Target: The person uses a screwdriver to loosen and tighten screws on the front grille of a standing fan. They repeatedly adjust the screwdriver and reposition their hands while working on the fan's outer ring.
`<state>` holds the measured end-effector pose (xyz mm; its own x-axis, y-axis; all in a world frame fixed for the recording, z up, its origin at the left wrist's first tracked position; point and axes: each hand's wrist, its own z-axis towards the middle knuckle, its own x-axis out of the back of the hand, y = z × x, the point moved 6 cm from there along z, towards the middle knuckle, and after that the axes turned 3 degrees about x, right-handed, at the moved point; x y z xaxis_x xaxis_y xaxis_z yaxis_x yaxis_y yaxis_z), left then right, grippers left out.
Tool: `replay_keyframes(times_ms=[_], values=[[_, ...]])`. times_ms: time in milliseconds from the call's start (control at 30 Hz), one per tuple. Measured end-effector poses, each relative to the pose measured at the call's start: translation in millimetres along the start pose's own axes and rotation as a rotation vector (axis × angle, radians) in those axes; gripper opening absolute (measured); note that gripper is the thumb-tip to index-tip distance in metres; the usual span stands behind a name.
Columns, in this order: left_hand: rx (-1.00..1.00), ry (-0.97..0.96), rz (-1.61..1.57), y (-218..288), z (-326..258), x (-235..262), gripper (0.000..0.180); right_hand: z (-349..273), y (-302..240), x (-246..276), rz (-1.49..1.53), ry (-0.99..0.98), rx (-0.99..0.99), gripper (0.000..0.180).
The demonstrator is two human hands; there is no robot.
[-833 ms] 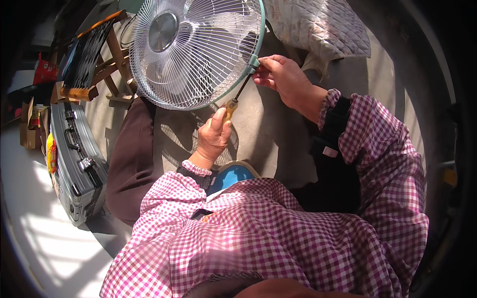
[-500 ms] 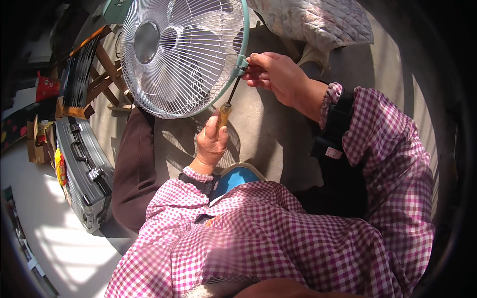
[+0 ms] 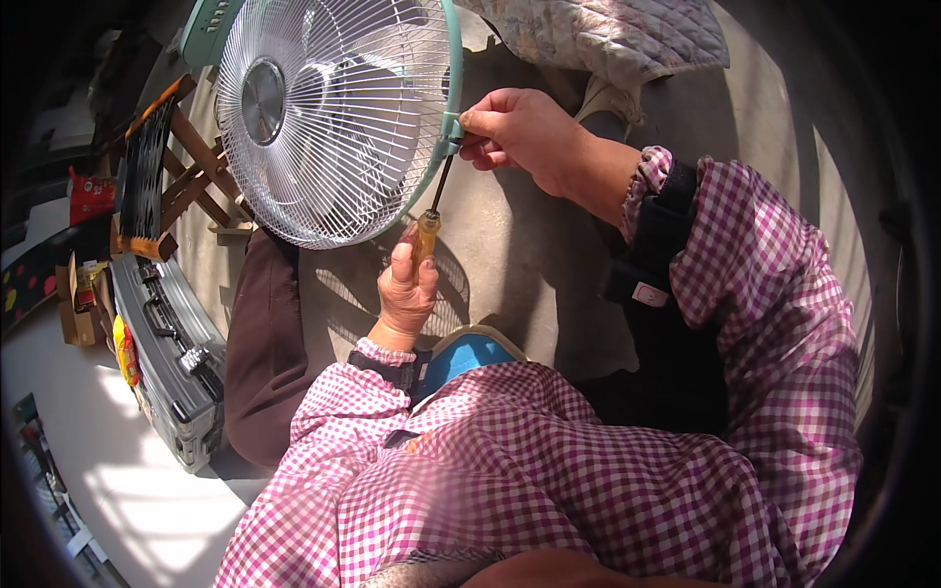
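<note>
A round fan with a pale green rim (image 3: 453, 73) and a wire guard (image 3: 323, 201) stands tilted at the upper left of centre. My left hand (image 3: 407, 291) is wrapped round the yellowish handle of a screwdriver (image 3: 428, 232). Its dark shaft runs up to a small green clip (image 3: 450, 135) on the fan's rim, where the tip meets the clip's lower side. My right hand (image 3: 524, 135) pinches at that clip from the right, thumb and forefinger closed. Whether a small screw or nut sits between those fingertips is hidden.
A silver hard case (image 3: 176, 363) lies on the left, with a yellow packet (image 3: 124, 348) beside it. Behind it stand a folding wooden stool (image 3: 196, 171) and a small cardboard box (image 3: 83, 306). A quilted cloth (image 3: 627, 39) hangs at the top right.
The fan has shifted left and slightly down in view, and both hands with the screwdriver have shifted likewise. Their grips look the same.
</note>
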<state>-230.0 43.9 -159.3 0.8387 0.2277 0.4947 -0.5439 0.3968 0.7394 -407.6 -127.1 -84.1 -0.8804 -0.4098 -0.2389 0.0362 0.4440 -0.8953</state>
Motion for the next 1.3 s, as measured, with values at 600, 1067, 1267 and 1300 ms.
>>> replay_keyframes(times_ms=[600, 1067, 1267, 1300], values=[[0.018, -0.008, 0.085, -1.0, 6.1, -0.7, 0.046, 5.6, 0.7, 1.1, 0.0, -0.066, 0.008, 0.017], [0.025, 0.03, 0.075, -2.7, 5.3, 1.2, 0.043, 6.0, -8.2, -0.6, -0.226, -0.09, -0.012, 0.022], [0.021, 0.056, 0.111, 8.1, 13.2, 2.6, 0.039, 8.2, -6.0, -1.3, -0.379, -0.11, -0.042, 0.027], [0.009, 0.06, 0.114, 11.6, 15.2, 3.9, 0.038, 7.3, -5.6, -2.8, -0.342, -0.126, -0.027, 0.028]])
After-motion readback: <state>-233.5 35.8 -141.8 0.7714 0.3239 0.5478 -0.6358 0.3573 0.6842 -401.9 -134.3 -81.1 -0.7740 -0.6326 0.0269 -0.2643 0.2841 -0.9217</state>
